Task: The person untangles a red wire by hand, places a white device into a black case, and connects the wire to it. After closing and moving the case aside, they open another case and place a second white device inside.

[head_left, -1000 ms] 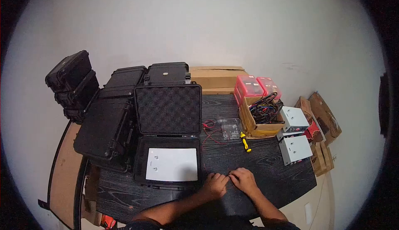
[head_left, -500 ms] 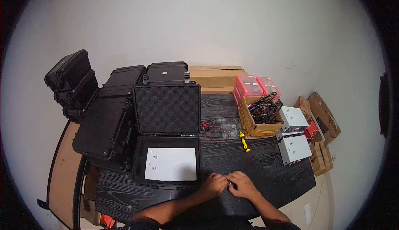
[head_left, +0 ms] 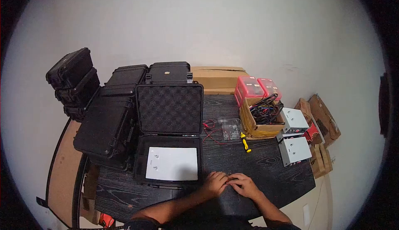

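Observation:
My left hand [head_left: 217, 183] and my right hand [head_left: 244, 185] meet over the front of the dark wood-grain table [head_left: 266, 180]. Fingers of both are closed and pressed together at the tips; whatever lies between them is too small or hidden to name. Just left of my left hand, an open black hard case [head_left: 199, 163] holds a white metal box [head_left: 171, 163] with two small fittings on its top. Grey egg-crate foam [head_left: 169, 108] lines the raised lid. Beyond my right hand lies a yellow screwdriver [head_left: 246, 143].
Black cases [head_left: 106, 126] stand stacked at left. A carton of cables [head_left: 262, 128], pink-lidded boxes [head_left: 251, 88] and two white metal boxes [head_left: 296, 150] line the right side. Red wires [head_left: 211, 126] and a clear plastic bag [head_left: 230, 128] lie mid-table. Cardboard [head_left: 324, 113] leans beyond the right edge.
My right hand's fingers have shifted slightly and straightened a little against my left fingertips. The whole view has moved slightly; the things on the table stay in place.

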`<action>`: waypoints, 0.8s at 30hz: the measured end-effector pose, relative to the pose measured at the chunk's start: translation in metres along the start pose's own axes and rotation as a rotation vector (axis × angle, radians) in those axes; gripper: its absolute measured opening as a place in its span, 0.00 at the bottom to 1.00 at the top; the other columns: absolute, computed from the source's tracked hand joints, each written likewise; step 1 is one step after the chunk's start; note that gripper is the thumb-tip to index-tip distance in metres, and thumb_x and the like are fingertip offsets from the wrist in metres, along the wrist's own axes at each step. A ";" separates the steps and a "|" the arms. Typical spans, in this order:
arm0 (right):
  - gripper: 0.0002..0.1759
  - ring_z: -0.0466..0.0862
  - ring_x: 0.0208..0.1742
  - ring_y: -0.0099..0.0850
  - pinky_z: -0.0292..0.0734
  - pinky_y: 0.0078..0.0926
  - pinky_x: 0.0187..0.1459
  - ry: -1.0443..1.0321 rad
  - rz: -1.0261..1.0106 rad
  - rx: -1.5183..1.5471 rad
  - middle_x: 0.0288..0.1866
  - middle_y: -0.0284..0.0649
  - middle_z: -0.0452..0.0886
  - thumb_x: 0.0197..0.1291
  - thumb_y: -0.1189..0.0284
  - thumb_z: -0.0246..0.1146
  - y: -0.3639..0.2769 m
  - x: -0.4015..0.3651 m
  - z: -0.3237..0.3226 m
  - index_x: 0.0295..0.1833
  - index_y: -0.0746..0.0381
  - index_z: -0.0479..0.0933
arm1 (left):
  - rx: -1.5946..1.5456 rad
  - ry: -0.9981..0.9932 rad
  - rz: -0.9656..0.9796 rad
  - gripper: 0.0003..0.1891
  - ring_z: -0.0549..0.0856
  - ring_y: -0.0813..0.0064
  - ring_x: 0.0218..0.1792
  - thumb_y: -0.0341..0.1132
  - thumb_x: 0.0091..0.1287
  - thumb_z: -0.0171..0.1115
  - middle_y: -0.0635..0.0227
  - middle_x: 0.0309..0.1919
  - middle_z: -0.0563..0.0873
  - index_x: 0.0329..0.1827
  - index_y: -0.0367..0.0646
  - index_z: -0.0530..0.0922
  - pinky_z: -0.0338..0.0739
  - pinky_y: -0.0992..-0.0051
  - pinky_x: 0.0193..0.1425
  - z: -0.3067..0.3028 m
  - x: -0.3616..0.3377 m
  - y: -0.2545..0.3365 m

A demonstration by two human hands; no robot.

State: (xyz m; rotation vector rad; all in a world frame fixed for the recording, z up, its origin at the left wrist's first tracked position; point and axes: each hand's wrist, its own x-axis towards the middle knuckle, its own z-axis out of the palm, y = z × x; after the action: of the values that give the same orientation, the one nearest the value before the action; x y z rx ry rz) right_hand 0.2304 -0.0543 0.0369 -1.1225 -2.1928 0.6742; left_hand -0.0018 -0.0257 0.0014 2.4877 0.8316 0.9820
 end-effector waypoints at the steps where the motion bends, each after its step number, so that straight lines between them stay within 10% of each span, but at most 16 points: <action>1: 0.13 0.86 0.67 0.43 0.80 0.39 0.68 0.000 0.000 0.000 0.63 0.40 0.88 0.63 0.79 0.71 -0.001 0.001 -0.002 0.52 0.57 0.91 | 0.041 -0.013 0.016 0.21 0.82 0.53 0.62 0.36 0.65 0.73 0.57 0.57 0.83 0.60 0.41 0.81 0.73 0.51 0.70 -0.001 0.000 0.000; 15: 0.11 0.89 0.50 0.38 0.85 0.36 0.55 0.113 -0.082 -0.326 0.43 0.38 0.89 0.57 0.75 0.77 -0.022 0.002 -0.005 0.47 0.57 0.91 | 0.294 -0.120 0.103 0.09 0.83 0.59 0.52 0.37 0.69 0.68 0.64 0.41 0.81 0.48 0.46 0.86 0.68 0.44 0.76 0.001 -0.006 0.001; 24: 0.12 0.88 0.53 0.41 0.82 0.40 0.59 0.194 0.064 -0.245 0.46 0.39 0.90 0.58 0.72 0.78 -0.018 -0.004 0.013 0.48 0.60 0.90 | 0.187 -0.045 -0.052 0.14 0.82 0.55 0.46 0.35 0.63 0.71 0.60 0.40 0.81 0.50 0.42 0.83 0.78 0.54 0.54 -0.002 -0.001 0.012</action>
State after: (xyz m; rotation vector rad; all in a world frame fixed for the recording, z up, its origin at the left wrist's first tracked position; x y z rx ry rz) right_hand 0.2136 -0.0693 0.0381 -1.3262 -2.1195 0.3115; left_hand 0.0008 -0.0356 0.0087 2.6184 1.0101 0.8636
